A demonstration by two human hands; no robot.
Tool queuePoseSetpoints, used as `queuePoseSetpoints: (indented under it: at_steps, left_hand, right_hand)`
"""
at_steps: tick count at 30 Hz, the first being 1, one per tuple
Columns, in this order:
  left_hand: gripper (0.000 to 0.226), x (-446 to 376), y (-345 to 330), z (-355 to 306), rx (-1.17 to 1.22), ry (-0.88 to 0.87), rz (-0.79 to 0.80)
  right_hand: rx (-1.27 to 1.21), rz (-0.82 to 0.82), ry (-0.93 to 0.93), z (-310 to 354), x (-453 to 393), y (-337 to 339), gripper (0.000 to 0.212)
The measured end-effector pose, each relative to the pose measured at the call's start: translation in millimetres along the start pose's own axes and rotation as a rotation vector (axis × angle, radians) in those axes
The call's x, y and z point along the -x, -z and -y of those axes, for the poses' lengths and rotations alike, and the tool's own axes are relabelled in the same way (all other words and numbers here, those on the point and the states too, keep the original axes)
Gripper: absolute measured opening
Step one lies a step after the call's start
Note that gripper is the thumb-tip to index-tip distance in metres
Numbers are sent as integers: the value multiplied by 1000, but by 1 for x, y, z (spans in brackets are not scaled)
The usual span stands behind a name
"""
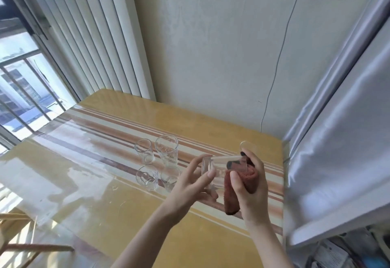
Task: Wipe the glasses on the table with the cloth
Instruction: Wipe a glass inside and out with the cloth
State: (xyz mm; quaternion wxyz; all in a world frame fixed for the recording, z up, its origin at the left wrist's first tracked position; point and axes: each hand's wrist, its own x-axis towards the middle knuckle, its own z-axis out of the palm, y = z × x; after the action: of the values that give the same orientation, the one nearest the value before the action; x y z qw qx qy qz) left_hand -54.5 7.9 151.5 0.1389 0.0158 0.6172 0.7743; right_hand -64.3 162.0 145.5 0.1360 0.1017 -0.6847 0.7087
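left hand (pixel 195 180): fingers wrapped round held glass (pixel 213 169), glass sideways above table
right hand (pixel 251 185): clamped on cloth (pixel 242 180), cloth end pushed into glass mouth
cloth: reddish-brown, tail hangs below hand
other glasses (pixel 157 162): four upright, left of hands
fifth glass (pixel 247 146): behind right hand
table (pixel 105 183): striped, glossy

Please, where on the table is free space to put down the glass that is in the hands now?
The table is bare on the window side, left of the four glasses, and along the near edge under the forearms. The far corner by the wall is bare too. It is crowded mid-table around those glasses, and beside the left hand, the right hand with the cloth, and another glass behind them.
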Motion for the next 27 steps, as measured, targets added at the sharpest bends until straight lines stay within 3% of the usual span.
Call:
queuePoseSetpoints:
  at_steps: [6,10,12,14,17,20,23,25,27]
  left_hand:
    - [57,-10,5,-21,-164,-139,60]
    - [57,-14,11,-30,-272,-187,109]
    - [57,-13,12,-28,-280,-150,159]
    - [60,-9,10,-26,-279,-129,157]
    - [62,-6,2,-26,-221,-46,95]
    - [51,-9,-9,-28,-140,32,46]
    - [43,-13,-12,-27,-162,-18,25]
    - [46,-13,-8,-25,-203,-97,55]
    - [47,-14,-3,-23,-256,-155,113]
  right_hand:
    - [279,186,18,27,-22,23,51]
    - [-90,128,-400,41,-34,13,31]
    - [-163,60,-514,39,-34,10,17]
    - [-182,-33,-510,34,-30,8,11]
    - [-224,-112,-430,32,-22,2,25]
    - [-115,-86,-246,33,-14,1,39]
    - [20,-19,-128,35,-10,3,43]
    - [13,7,-233,40,-14,6,35]
    - [-98,8,-458,44,-20,9,22]
